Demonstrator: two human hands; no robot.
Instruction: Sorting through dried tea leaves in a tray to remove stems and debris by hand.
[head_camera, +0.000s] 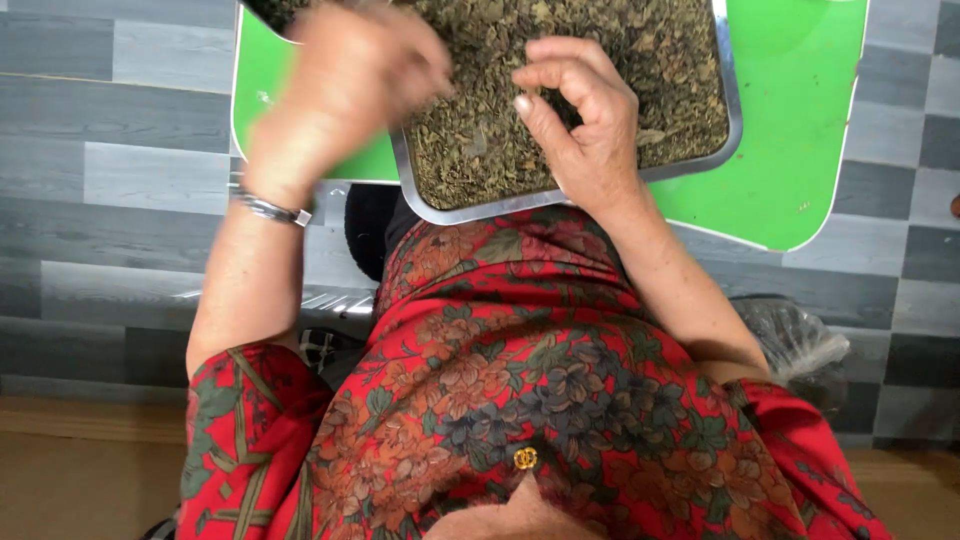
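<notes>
Head view, looking straight down. Metal tray (735, 120) sat on a bright green table (800, 130), rim silver and rounded at the corners, near edge overhanging toward the lap. Tray was full of dried leaves (640, 60): olive-brown, crumpled, mixed flakes and bits, spread in an even layer edge to edge.

Right hand (580, 120) rested over the near part of the tray, fingers curled inward, thumb tip closed against the fingers in a pinch. Probably held a few leaf bits, but the pinch itself was too small to confirm. Leaves lay directly under and beyond that hand.

Left hand (345, 85) was blurred, raised over the tray's near-left corner; couldn't tell whether fingers were spread or closed. Silver bracelet (270, 208) sat on that wrist, just behind the hand.

Red floral garment (520, 380) filled the lower frame. Dark plastic bag (795, 335) lay on the grey plank floor (100, 150), well behind the right hand, beside the elbow.
</notes>
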